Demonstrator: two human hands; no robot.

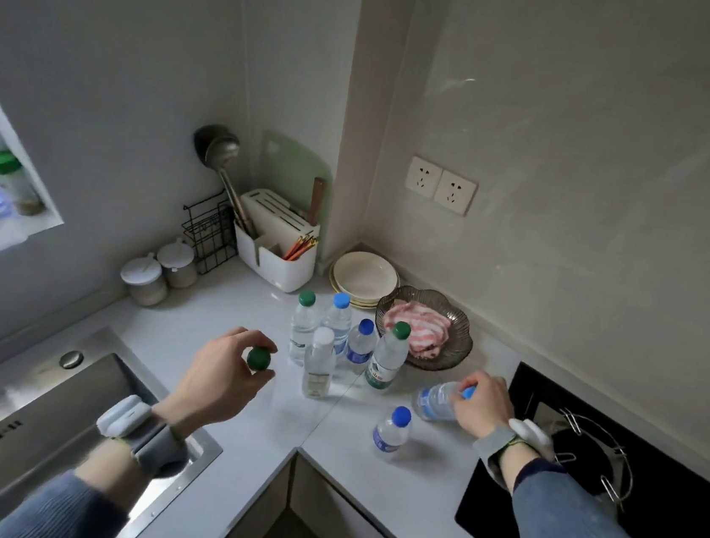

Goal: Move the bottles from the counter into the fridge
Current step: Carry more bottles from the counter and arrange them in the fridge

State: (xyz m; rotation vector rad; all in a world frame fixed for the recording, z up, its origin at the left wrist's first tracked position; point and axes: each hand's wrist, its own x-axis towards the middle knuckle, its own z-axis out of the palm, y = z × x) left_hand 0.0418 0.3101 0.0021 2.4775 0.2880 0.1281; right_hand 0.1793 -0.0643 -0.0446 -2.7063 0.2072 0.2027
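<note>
Several clear water bottles stand on the white counter [223, 320] in the corner. My left hand [221, 377] grips a green-capped bottle [259, 358] by its top; its body is hidden under my hand. My right hand [484, 400] holds a blue-capped bottle [435, 399] by the neck, tilted with its base pointing left. In the cluster behind stand a green-capped bottle [303, 327], a light-blue-capped one [337, 322], a white-capped one [319, 366], a blue-capped one [361, 344] and a green-labelled one [388, 356]. A small blue-capped bottle [391, 432] stands alone near the front. No fridge is in view.
A steel sink [39, 418] lies at the left, a black hob [586, 472] with a wire stand at the right. Behind the bottles are a glass bowl [449, 355] holding a striped cloth, stacked plates [363, 276], a white knife holder [278, 251] and two lidded jars [158, 273].
</note>
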